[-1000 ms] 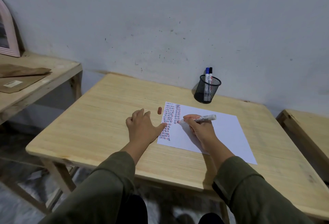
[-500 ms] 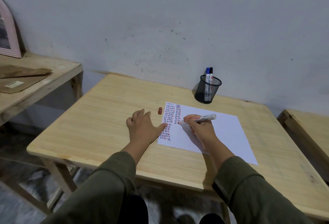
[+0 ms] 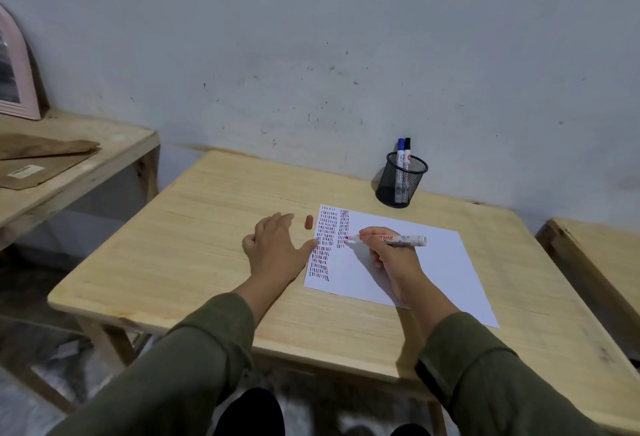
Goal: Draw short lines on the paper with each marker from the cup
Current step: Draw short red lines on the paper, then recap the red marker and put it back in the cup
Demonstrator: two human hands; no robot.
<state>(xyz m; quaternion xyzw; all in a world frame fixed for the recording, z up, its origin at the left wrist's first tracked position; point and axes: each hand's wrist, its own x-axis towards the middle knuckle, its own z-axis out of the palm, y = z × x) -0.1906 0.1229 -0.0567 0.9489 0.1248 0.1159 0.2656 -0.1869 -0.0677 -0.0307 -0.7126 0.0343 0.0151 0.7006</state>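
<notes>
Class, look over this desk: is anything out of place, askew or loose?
One thing: a red marker cap lies loose on the table, just left of the paper, off the marker in the right hand. It could roll away. The mesh cup stands upright.

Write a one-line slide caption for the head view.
Right hand draws marker lines on paper; left hand steadies it.

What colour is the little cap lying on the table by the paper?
Red. The cap lies on the table beside the paper; the head view shows it.
</notes>
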